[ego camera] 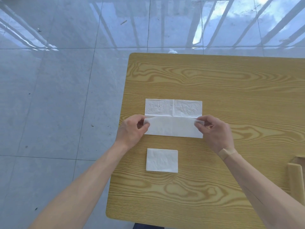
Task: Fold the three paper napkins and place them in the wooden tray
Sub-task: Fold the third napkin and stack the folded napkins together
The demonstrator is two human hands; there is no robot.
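Pinching the unfolded napkin [173, 119] at both ends, left hand [132, 131] and right hand [212, 131] grips clamped, folded napkin [162, 160] lying nearer the table [231, 83] front edge

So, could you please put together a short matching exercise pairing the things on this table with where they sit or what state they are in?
Column 1:
1. large napkin
2. small folded napkin
3. wooden tray
4. left hand

Column 2:
A. cut off at the right edge of view
B. pinching a napkin corner
C. half folded, held at both ends
D. lying untouched, nearest the person

Pairs: 1-C, 2-D, 3-A, 4-B
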